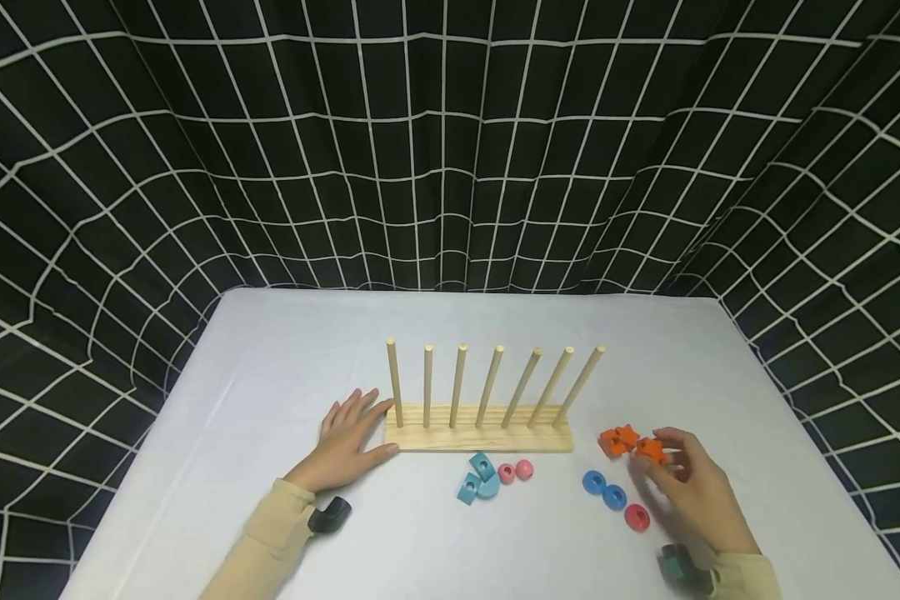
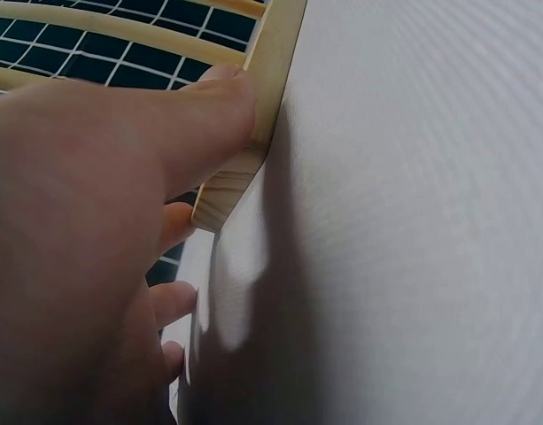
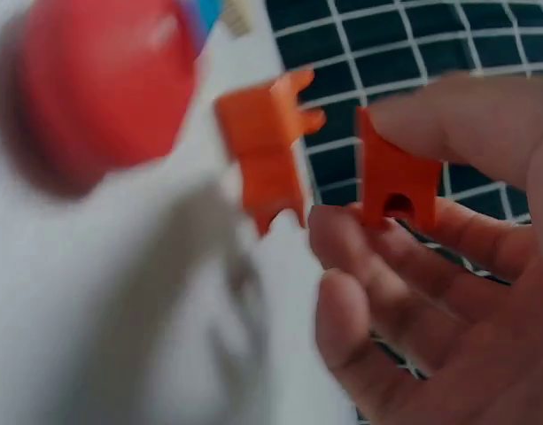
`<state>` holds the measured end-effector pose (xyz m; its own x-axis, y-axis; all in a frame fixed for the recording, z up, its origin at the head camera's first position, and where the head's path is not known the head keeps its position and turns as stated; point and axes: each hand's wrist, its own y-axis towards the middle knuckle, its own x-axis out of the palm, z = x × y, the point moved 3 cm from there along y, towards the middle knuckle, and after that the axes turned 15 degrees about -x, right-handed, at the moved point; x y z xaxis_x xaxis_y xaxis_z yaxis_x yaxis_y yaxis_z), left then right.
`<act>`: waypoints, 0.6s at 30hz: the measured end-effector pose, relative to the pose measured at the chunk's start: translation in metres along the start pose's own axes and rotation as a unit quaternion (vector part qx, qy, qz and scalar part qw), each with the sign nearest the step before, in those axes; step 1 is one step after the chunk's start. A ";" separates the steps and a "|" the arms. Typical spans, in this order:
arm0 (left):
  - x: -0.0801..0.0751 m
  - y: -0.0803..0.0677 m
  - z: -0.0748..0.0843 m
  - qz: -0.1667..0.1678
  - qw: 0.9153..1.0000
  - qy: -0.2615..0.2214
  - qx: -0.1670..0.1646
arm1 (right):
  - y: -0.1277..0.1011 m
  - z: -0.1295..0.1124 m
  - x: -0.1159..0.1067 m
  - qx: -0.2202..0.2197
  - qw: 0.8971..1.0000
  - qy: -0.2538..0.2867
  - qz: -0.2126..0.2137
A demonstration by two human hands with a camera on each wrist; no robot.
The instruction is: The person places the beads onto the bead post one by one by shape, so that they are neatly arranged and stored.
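A wooden base [image 1: 480, 437] with several upright pegs [image 1: 458, 386] stands mid-table. My left hand [image 1: 348, 442] lies flat beside the base's left end, fingers straight, thumb against the wood [image 2: 253, 97]. My right hand [image 1: 678, 479] pinches an orange star piece [image 1: 651, 450] [image 3: 395, 181] between thumb and fingers. A second orange star piece [image 1: 618, 439] [image 3: 267, 150] lies on the table just left of it.
In front of the base lie teal blocks [image 1: 477, 478], two pink beads [image 1: 515, 472], two blue rings [image 1: 603, 489] and a red ring [image 1: 637, 517] [image 3: 98, 84]. The white table [image 1: 285, 375] is bordered by a black grid-patterned curtain [image 1: 450, 150].
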<state>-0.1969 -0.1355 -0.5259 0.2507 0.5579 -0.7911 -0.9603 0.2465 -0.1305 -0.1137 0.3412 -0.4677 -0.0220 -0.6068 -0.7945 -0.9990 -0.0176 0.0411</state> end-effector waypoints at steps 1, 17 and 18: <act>0.000 0.000 0.000 0.001 1.000 -0.002 0.003 | 0.000 -0.005 -0.004 -0.027 0.999 -0.006 0.017; -0.003 -0.003 0.006 0.002 1.000 0.002 -0.002 | 0.018 -0.102 -0.059 -0.266 0.949 0.017 0.167; -0.004 -0.003 0.006 0.002 1.000 0.002 -0.001 | 0.020 -0.106 -0.060 -0.274 0.946 0.008 0.172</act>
<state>-0.1943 -0.1331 -0.5189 0.2472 0.5552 -0.7942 -0.9613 0.2431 -0.1292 -0.1283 0.2930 -0.3550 -0.3364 -0.6639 -0.6679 -0.7628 -0.2238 0.6066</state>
